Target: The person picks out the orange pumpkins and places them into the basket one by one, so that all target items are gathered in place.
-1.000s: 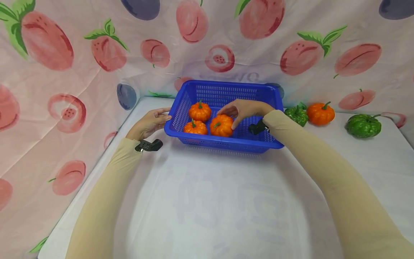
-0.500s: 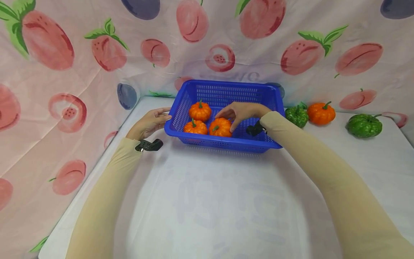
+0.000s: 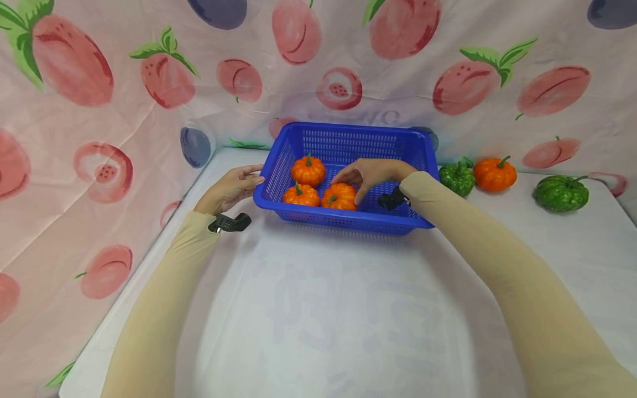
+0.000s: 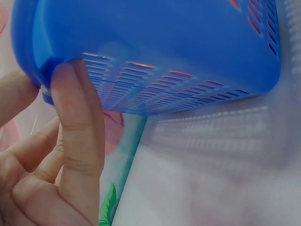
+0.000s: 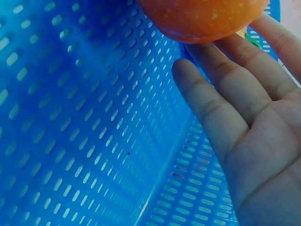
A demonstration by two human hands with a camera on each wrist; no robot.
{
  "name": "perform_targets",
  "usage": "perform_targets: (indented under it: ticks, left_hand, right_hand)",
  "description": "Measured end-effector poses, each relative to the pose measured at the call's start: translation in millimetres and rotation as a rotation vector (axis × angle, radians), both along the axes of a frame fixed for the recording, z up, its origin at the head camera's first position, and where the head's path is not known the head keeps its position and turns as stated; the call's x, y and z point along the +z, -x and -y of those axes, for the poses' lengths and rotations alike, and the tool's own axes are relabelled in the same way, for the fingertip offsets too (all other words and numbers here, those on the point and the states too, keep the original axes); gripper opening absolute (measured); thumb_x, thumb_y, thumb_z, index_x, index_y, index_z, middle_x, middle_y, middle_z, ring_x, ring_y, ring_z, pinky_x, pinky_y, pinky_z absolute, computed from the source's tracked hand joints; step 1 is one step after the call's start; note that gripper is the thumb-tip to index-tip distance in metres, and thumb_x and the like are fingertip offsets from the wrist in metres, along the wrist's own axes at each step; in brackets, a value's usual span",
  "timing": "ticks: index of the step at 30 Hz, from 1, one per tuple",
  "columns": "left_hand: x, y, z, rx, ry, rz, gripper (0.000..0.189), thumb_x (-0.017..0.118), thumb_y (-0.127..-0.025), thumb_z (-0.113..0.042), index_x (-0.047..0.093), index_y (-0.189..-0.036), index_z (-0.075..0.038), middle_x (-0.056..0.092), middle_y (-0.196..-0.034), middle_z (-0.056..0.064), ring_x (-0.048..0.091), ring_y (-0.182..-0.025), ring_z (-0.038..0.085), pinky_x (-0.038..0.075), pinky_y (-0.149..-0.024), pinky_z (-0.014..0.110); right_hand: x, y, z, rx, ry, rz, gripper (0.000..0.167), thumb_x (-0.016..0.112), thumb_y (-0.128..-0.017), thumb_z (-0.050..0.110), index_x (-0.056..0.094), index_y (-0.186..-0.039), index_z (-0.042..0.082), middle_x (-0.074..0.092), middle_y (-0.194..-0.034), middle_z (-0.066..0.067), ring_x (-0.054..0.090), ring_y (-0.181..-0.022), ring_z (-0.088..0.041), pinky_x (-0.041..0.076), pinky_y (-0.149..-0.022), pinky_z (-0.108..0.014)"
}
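A blue plastic basket with slotted walls stands on the table. My left hand holds its left rim; in the left wrist view the fingers hook at the rim's underside. Inside, my right hand grips a small orange pumpkin near the front wall, thumb on its right side and fingers behind. The right wrist view shows that pumpkin against the fingertips, its top cut off by the frame. Two more orange pumpkins, one at the back and one in front, lie to its left.
Right of the basket are a green pumpkin, an orange pumpkin and another green pumpkin. A fruit-printed cloth hangs behind and to the left of the white table.
My right hand and the orange pumpkin have moved slightly lower in the basket and a little left. The left hand stays at the rim.
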State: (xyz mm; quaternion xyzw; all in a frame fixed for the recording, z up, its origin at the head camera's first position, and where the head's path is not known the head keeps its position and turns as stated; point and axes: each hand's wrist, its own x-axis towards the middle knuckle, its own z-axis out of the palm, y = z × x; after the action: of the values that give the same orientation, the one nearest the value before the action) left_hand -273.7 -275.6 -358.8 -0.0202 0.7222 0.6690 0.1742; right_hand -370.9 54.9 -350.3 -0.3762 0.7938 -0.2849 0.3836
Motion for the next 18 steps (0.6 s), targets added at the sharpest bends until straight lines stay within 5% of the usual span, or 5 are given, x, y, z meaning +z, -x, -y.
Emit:
perform_targets:
  ticks: [18]
  left_hand:
    - [-2.0, 2.2, -0.4, 0.02, -0.004, 0.002, 0.059, 0.051, -0.096, -0.011, 0.025, -0.147, -0.002, 0.065, -0.094, -0.007, 0.064, -0.081, 0.005, 0.054, -0.075, 0.015]
  right_hand:
    - [-1.2, 1.1, -2.3, 0.041, 0.004, 0.054, 0.067, 0.073, -0.079, 0.001, 0.044, -0.139, 0.006, 0.039, -0.147, -0.015, 0.039, -0.135, -0.032, 0.037, -0.11, -0.043]
